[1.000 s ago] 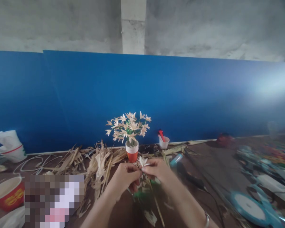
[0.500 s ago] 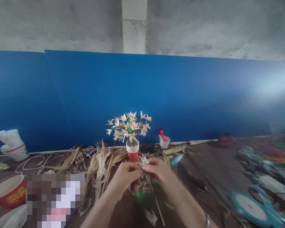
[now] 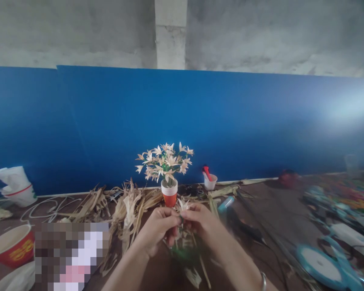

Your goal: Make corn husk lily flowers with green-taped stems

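Note:
My left hand (image 3: pixel 162 227) and my right hand (image 3: pixel 200 219) meet in front of me, fingers pinched together. Between the fingertips is a small pale husk flower (image 3: pixel 183 204), its petals pointing up. A bit of green shows at its base, and a blurred green streak (image 3: pixel 184 255) hangs below my hands; I cannot make out just what it is. Right behind them stands an orange and white pot (image 3: pixel 170 198) holding a bunch of pale husk flowers (image 3: pixel 166 161) on green stems.
Dry corn husks (image 3: pixel 129 210) lie to the left and under my hands. A white cup (image 3: pixel 210 182) with a red-handled tool stands behind. At right are a blue ribbon spool (image 3: pixel 320 264) and scissors (image 3: pixel 341 258). A red paper bowl (image 3: pixel 15 246) sits left; a blue partition (image 3: pixel 182 113) closes the back.
The flower's petals show more fully above my fingertips now. My fingers have shifted slightly round its base, and the green streak below has moved and blurred.

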`<state>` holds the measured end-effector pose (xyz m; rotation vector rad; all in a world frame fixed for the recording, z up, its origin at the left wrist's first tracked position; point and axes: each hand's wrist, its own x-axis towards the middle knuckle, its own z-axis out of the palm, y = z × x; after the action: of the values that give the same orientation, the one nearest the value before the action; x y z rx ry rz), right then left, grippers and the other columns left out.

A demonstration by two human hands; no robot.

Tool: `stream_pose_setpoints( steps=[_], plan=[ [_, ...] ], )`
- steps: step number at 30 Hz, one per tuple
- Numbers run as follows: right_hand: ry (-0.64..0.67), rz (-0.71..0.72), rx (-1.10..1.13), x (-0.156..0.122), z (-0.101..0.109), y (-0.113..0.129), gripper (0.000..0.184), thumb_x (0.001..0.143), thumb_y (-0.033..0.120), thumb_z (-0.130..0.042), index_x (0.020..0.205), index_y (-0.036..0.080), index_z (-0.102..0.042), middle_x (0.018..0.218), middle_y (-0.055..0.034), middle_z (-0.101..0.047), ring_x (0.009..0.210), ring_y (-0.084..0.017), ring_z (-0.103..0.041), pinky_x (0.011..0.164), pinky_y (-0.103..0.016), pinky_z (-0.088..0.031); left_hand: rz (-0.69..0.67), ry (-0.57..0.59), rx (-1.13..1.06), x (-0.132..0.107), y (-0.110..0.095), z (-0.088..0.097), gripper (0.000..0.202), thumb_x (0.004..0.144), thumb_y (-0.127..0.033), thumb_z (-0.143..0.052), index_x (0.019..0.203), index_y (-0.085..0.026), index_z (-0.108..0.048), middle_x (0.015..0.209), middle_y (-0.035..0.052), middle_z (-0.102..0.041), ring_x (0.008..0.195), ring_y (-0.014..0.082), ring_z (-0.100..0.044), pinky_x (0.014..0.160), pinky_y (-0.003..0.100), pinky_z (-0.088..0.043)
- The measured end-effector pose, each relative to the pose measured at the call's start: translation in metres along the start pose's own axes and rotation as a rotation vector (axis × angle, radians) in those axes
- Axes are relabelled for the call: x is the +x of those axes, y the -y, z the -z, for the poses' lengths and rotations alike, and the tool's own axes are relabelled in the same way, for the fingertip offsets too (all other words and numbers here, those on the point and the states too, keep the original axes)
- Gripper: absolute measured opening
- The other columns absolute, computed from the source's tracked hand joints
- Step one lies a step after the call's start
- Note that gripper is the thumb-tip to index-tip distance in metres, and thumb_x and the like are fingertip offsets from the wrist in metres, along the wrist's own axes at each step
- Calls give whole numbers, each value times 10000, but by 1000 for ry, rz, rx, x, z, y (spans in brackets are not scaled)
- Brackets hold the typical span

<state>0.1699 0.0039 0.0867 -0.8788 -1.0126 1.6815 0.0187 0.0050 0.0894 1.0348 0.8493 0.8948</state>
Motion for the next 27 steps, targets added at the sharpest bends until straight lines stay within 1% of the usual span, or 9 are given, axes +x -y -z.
stream_pose_setpoints(
  steps=[5,7,9,12,16,19,22,24,27],
  plan=[
    [187,-41,73,6,13,-8,248,593,299,-785,757,136,-696,595,11,-595,511,-58,-464,471,-182,-293,40,85,-136,-2,-3,-5,186,556,-264,-688,547,-127,-563,332,-47,-496,212,13,-320,254,146,-186],
    [208,-28,91,8,17,-11,241,584,293,-794,745,136,-705,594,6,-603,528,-65,-483,503,-189,-329,53,88,-148,-3,-3,-6,192,550,-266,-696,560,-128,-563,336,-47,-501,212,12,-321,254,144,-185],
    [158,-12,113,9,17,-11,224,564,278,-806,702,138,-701,600,4,-617,552,-77,-516,540,-198,-359,41,63,-119,-2,-2,-5,212,555,-281,-706,572,-132,-557,348,-40,-520,218,19,-342,257,143,-202],
    [76,11,92,7,11,-7,202,539,246,-814,642,135,-680,617,-2,-638,573,-96,-555,564,-209,-378,0,3,-33,0,-1,-2,230,576,-289,-716,594,-138,-545,373,-33,-548,240,32,-389,271,138,-239],
    [66,22,42,5,3,0,201,535,248,-801,598,129,-653,567,5,-618,522,-91,-527,545,-219,-365,2,-33,68,1,-1,0,237,594,-294,-716,660,-162,-531,390,-47,-561,250,50,-417,276,139,-254],
    [11,-4,19,6,2,0,226,499,241,-805,549,134,-612,533,22,-589,484,-74,-479,492,-207,-311,-55,-99,173,0,-3,-2,223,604,-288,-704,609,-165,-518,404,-47,-560,284,62,-458,296,147,-290],
    [-57,-26,-42,8,4,-2,249,482,250,-801,537,139,-585,495,41,-550,435,-48,-392,440,-202,-213,-79,-166,262,0,-4,-4,182,594,-251,-701,588,-159,-545,382,-59,-522,320,73,-479,320,157,-323],
    [-74,-25,-76,9,4,-3,250,481,257,-790,532,139,-575,483,45,-537,424,-42,-357,433,-207,-175,-67,-169,267,0,-4,-3,159,593,-236,-693,587,-154,-558,382,-55,-526,345,80,-495,353,170,-362],
    [-59,-19,-85,8,4,-2,233,493,248,-766,520,141,-561,455,55,-505,420,-42,-344,438,-210,-172,-54,-118,243,-1,-4,-2,151,584,-230,-691,574,-143,-569,423,-36,-562,394,87,-534,420,192,-416]
  ],
)
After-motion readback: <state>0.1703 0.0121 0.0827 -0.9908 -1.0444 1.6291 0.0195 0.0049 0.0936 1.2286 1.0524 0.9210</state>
